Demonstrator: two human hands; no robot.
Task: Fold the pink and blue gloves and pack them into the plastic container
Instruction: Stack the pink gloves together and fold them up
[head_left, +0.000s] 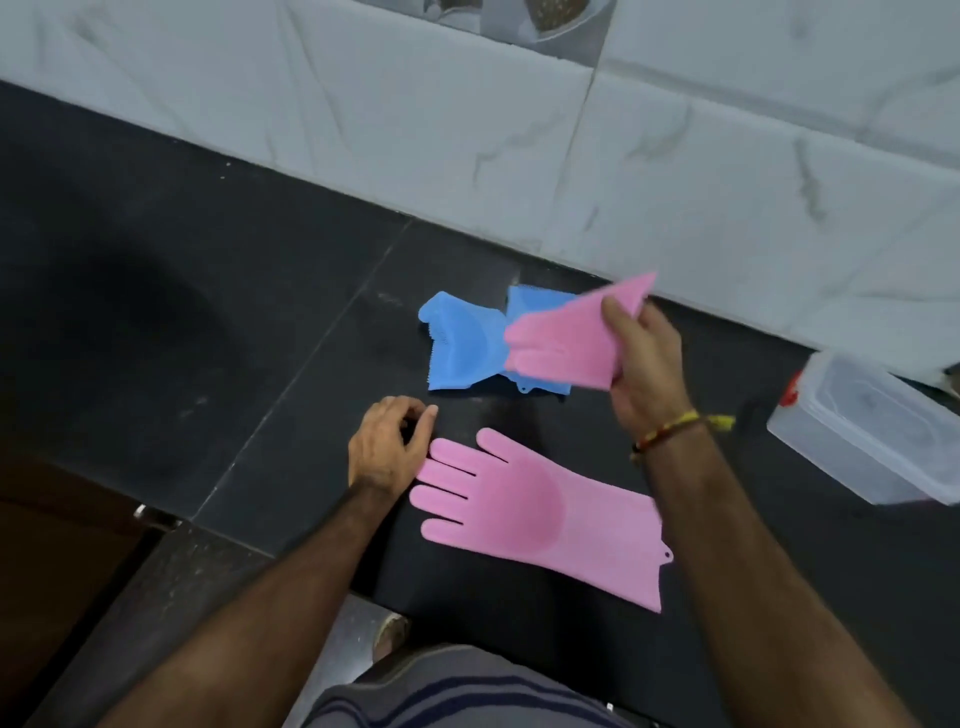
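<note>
One pink glove (524, 506) lies flat on the black counter (208, 338), fingers pointing left. My right hand (641, 358) grips a second pink glove (563, 338) by its cuff and holds it in the air above the blue gloves (460, 345), which lie on the counter near the wall. My left hand (387, 444) hovers just left of the flat glove's fingertips, fingers loosely curled and holding nothing. A clear plastic container (862, 431) with a lid and a red clip stands at the right.
A white marbled tile wall (571, 130) runs along the back of the counter. The counter's front edge (171, 525) drops to a wooden cabinet at the lower left. My striped clothing shows at the bottom.
</note>
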